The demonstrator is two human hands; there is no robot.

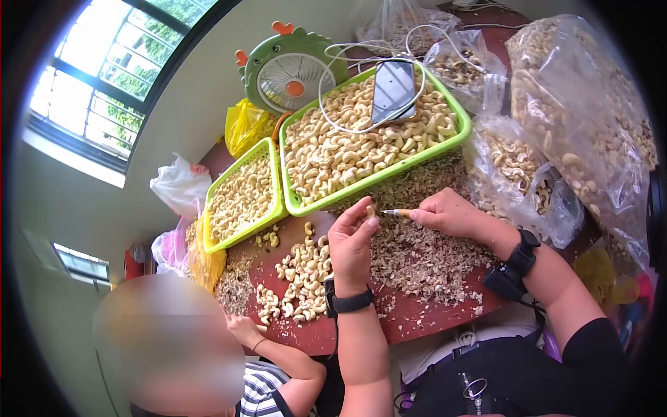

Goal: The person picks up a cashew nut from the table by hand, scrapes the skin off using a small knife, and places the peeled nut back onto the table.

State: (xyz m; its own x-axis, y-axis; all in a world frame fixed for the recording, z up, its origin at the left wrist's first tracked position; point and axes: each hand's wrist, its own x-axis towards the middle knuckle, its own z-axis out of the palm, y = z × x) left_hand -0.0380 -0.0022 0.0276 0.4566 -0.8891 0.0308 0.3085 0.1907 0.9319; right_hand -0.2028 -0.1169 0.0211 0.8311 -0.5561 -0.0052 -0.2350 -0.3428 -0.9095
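My left hand (353,240) pinches a single cashew nut (371,210) between thumb and fingertips, above the table. In my right hand (445,212) is a small knife (397,212) with an orange-brown handle, its tip pointing left at the cashew. Beneath both hands spreads a heap of brown skin peelings (424,267). A loose pile of pale cashews (303,271) lies on the red table (410,321) to the left of my left hand. Behind my hands stands a large green basket (379,182) full of cashews.
A smaller green basket (240,236) of cashews stands at left. A phone (394,90) with a white cable lies on the large basket's nuts. Behind is a green fan (292,73). Bulky plastic bags (577,104) of nuts fill the right side. Another person's hand (244,329) rests at the table edge.
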